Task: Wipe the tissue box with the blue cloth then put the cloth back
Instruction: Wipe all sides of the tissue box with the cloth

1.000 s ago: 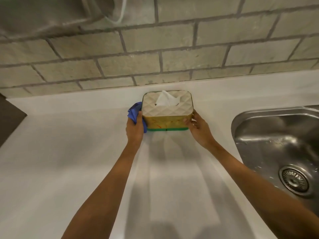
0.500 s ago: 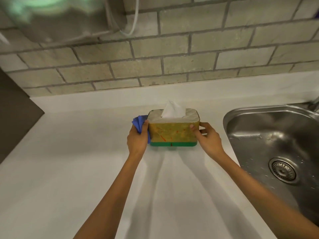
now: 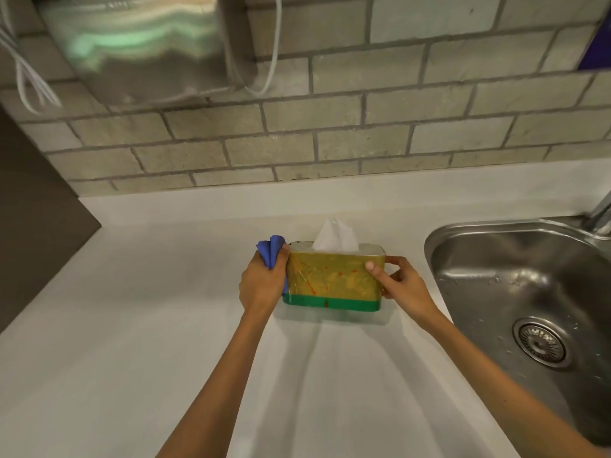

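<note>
Since the earlier frames your view has dropped lower and closer, so the tissue box (image 3: 334,278) now shows its yellow front and green base band rather than its quilted top. Nearest you, your two forearms reach out over the white surface (image 3: 132,325) to the box. Your left hand (image 3: 261,285) is clenched around the bunched blue cloth (image 3: 271,251), pressing it against the box's left end, with folds of cloth sticking up above your knuckles. Your right hand (image 3: 401,285) grips the box's right end, thumb on the front face. A white tissue (image 3: 335,236) stands up from the top of the box. Right of the box lies the steel sink (image 3: 529,285). Behind the box rises the brick wall (image 3: 330,127).
</note>
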`<state>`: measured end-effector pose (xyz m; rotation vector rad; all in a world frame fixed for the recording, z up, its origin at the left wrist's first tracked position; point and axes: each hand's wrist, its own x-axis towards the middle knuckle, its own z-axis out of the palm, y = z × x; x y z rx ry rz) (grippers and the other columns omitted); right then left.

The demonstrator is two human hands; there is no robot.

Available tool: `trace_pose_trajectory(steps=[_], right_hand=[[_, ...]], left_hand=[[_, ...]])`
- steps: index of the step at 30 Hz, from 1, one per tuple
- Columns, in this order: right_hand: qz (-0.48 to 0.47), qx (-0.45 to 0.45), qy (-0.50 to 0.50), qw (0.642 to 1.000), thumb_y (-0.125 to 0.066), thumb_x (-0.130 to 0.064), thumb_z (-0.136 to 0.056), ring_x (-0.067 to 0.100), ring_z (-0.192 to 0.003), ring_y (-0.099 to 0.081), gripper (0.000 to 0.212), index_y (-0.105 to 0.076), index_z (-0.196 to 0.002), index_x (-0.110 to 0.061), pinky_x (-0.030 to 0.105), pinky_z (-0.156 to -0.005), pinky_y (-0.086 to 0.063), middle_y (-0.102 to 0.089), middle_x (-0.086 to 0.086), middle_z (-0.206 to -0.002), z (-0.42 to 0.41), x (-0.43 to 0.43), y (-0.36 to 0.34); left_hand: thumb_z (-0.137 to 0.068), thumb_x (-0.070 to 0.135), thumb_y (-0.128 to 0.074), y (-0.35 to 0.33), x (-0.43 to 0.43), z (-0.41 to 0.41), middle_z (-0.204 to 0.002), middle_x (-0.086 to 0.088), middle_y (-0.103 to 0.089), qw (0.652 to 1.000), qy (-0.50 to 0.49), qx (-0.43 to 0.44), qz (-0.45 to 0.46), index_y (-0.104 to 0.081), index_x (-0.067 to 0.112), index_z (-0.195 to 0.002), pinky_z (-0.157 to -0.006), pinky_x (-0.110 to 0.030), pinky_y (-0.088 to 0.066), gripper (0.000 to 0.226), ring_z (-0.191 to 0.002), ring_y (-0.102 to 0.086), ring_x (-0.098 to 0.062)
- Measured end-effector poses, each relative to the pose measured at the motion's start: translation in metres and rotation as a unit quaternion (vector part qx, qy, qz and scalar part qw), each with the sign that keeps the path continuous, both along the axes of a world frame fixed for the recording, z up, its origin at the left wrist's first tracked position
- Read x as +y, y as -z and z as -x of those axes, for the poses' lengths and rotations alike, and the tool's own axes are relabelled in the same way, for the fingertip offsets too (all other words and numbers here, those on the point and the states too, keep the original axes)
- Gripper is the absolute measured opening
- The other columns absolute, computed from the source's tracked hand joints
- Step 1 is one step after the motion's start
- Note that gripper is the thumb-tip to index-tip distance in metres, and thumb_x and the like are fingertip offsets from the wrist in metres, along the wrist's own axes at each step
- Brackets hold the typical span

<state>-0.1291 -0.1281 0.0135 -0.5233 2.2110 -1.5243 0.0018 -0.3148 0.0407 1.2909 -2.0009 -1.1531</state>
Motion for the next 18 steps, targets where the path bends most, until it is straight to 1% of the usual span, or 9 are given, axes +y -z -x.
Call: trace_pose_trajectory(steps=[2,5,7,10,12,15,16,17,18], right_hand=[[-0.001,-0.007,-0.008,1.000,-0.054,-0.069,-0.058,0.020,-0.086,-0.060,0.082,-0.046,-0.121,-0.016,0.034,-0.078,-0.053,-0.060,0.004,-0.090,0.006,-0.002,0.000],[0.019,-0.032,-0.021,0.999,-0.058,-0.056,-0.073,0.022,-0.108,-0.053,0.062,-0.041,-0.115,-0.014,0.034,-0.091,-0.048,-0.053,0.007,-0.115,0.014,-0.008,0.005],[0.044,-0.071,-0.032,0.996,-0.056,-0.049,-0.080,0.020,-0.115,-0.049,0.060,-0.033,-0.123,-0.013,0.030,-0.093,-0.044,-0.046,0.005,-0.124,0.017,-0.013,0.008],[0.075,-0.123,-0.049,0.988,-0.051,-0.049,-0.083,0.019,-0.113,-0.050,0.070,-0.022,-0.137,-0.015,0.031,-0.095,-0.044,-0.045,0.004,-0.127,0.021,-0.021,0.011],[0.080,-0.138,-0.055,0.986,-0.053,-0.055,-0.077,0.021,-0.113,-0.053,0.082,-0.021,-0.142,-0.016,0.035,-0.100,-0.043,-0.050,0.004,-0.125,0.024,-0.024,0.011],[0.084,-0.147,-0.052,0.984,-0.055,-0.063,-0.062,0.022,-0.112,-0.057,0.095,-0.031,-0.140,-0.014,0.033,-0.096,-0.045,-0.056,0.008,-0.125,0.026,-0.028,0.009],[0.087,-0.151,-0.051,0.983,-0.055,-0.064,-0.060,0.023,-0.112,-0.057,0.096,-0.034,-0.138,-0.013,0.033,-0.095,-0.045,-0.056,0.009,-0.125,0.026,-0.030,0.008],[0.089,-0.153,-0.049,0.983,-0.055,-0.065,-0.058,0.023,-0.111,-0.058,0.096,-0.037,-0.137,-0.013,0.033,-0.094,-0.046,-0.057,0.009,-0.125,0.026,-0.031,0.007],[0.091,-0.155,-0.049,0.982,-0.055,-0.066,-0.058,0.023,-0.110,-0.059,0.095,-0.039,-0.135,-0.013,0.033,-0.094,-0.046,-0.059,0.009,-0.124,0.026,-0.033,0.006]], left_hand=[[-0.090,0.055,-0.044,-0.003,-0.002,0.004,-0.080,-0.004,-0.057,1.000,0.005,-0.020,0.016,-0.051,0.019,-0.085,-0.070,-0.030,-0.039,0.037,-0.075,-0.053,-0.021],[-0.090,0.055,-0.043,-0.007,-0.005,0.008,-0.080,-0.005,-0.057,0.999,0.011,-0.040,0.032,-0.049,0.018,-0.084,-0.070,-0.030,-0.039,0.038,-0.074,-0.053,-0.021],[-0.091,0.054,-0.042,-0.008,-0.006,0.010,-0.080,-0.005,-0.057,0.998,0.014,-0.042,0.036,-0.049,0.018,-0.085,-0.070,-0.030,-0.039,0.037,-0.074,-0.053,-0.021],[-0.093,0.053,-0.039,-0.005,-0.007,0.009,-0.079,-0.003,-0.057,0.999,0.026,-0.021,0.041,-0.050,0.018,-0.087,-0.067,-0.027,-0.040,0.036,-0.076,-0.054,-0.021],[-0.093,0.050,-0.040,-0.003,-0.004,0.005,-0.072,0.001,-0.056,0.998,0.034,0.036,0.041,-0.050,0.020,-0.083,-0.062,-0.026,-0.041,0.033,-0.072,-0.055,-0.018],[-0.093,0.039,-0.049,0.001,0.007,-0.002,-0.073,0.003,-0.056,0.984,0.070,0.152,0.057,-0.050,0.031,-0.077,-0.066,-0.027,-0.045,0.017,-0.067,-0.053,-0.009],[-0.092,0.036,-0.052,0.003,0.011,-0.004,-0.080,0.003,-0.058,0.978,0.091,0.180,0.053,-0.051,0.034,-0.084,-0.069,-0.024,-0.046,0.008,-0.072,-0.055,-0.007],[-0.090,0.037,-0.054,0.005,0.015,-0.006,-0.091,0.004,-0.059,0.972,0.111,0.202,0.036,-0.053,0.032,-0.096,-0.074,-0.020,-0.047,0.008,-0.082,-0.058,-0.007],[-0.087,0.041,-0.054,0.009,0.018,-0.006,-0.103,0.004,-0.059,0.969,0.117,0.217,0.022,-0.052,0.027,-0.110,-0.079,-0.016,-0.047,0.027,-0.092,-0.058,-0.007]])
